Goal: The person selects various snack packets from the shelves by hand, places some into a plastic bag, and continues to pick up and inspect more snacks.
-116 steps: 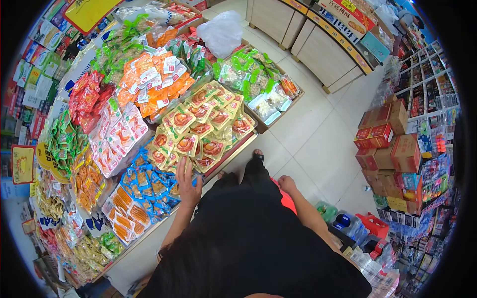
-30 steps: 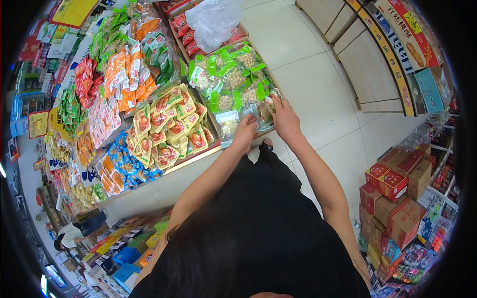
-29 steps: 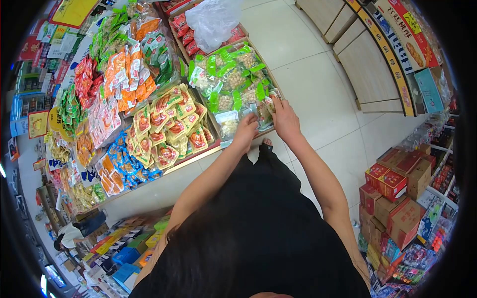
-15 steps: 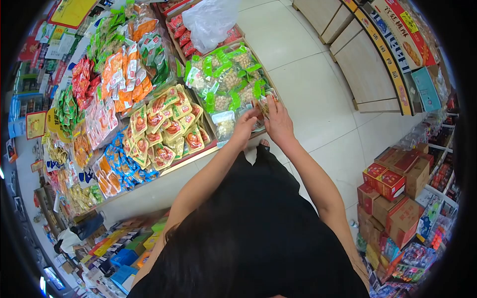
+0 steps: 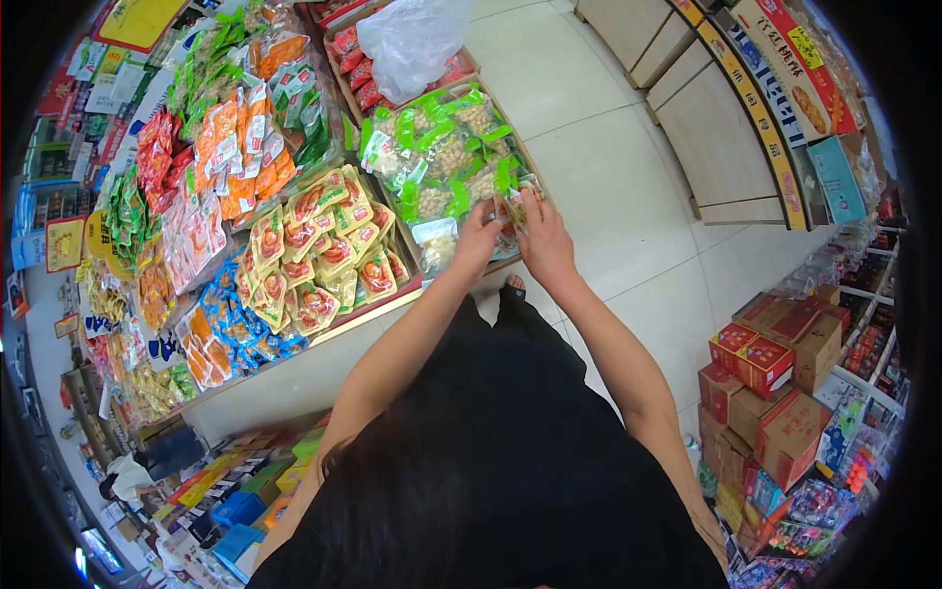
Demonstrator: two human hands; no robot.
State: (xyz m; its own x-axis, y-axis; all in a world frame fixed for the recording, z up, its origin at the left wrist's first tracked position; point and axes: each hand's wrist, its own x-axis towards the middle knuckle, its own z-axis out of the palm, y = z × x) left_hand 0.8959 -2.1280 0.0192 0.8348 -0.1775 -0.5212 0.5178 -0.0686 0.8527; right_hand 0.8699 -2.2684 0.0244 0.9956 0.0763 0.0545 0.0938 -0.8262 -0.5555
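Note:
At the near right corner of the display bin, my right hand (image 5: 546, 239) curls its fingers over the edge of a small clear packet (image 5: 512, 208) with brownish contents. Close by on its left, my left hand (image 5: 475, 240) has its fingers bent in and its thumb against the packet's near left side. The fingertips are partly hidden, and the packet's print is too small to read. Beyond the hands lie several green-topped clear bags (image 5: 446, 157) of pale, nut-like pieces. A whitish packet (image 5: 435, 241) lies just left of my left hand.
Left of the bin sit yellow vacuum packs (image 5: 314, 250), blue packets (image 5: 257, 314) and orange packets (image 5: 240, 147). A plastic bag (image 5: 412, 44) covers red packets behind. Wooden shelving (image 5: 721, 128) and stacked cartons (image 5: 775, 383) stand right across the tiled floor (image 5: 613, 187). A person (image 5: 132, 481) is far left.
My left hand has shifted slightly up and left, its thumb drawing back from the packet's middle. My right hand stays on the packet. The whole view has moved slightly.

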